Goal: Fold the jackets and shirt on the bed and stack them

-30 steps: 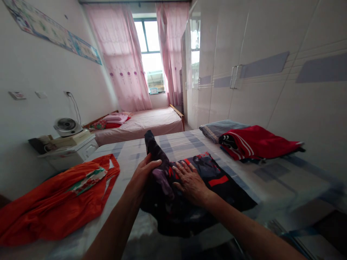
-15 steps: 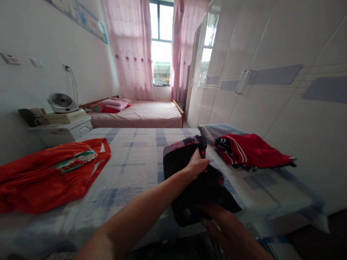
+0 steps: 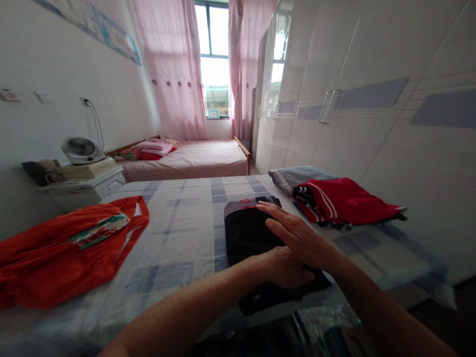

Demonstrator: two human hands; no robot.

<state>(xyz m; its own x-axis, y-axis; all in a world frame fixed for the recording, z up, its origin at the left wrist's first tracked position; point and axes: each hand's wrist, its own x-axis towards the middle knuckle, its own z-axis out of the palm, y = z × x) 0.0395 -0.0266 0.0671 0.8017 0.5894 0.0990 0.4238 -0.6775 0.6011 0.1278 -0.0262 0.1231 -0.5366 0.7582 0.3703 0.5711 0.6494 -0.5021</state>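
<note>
A folded black garment with a grey band and red lettering at its far end lies on the bed in front of me. My right hand rests flat on its upper right part, fingers stretched out toward the grey band. Just below, my left hand lies across the garment, its thumb apart. The right hand crosses over it and hides most of its fingers. Neither hand appears to grip the cloth.
A patterned blue and white sheet covers this bed. An orange garment is spread at left. Folded red clothing and a grey-blue folded cloth lie at right, near the white wardrobe. A fan stands back left.
My right hand has moved up from the garment's near edge onto its upper part. My left hand has come down toward me, off the far end. The garment now lies flatter.
</note>
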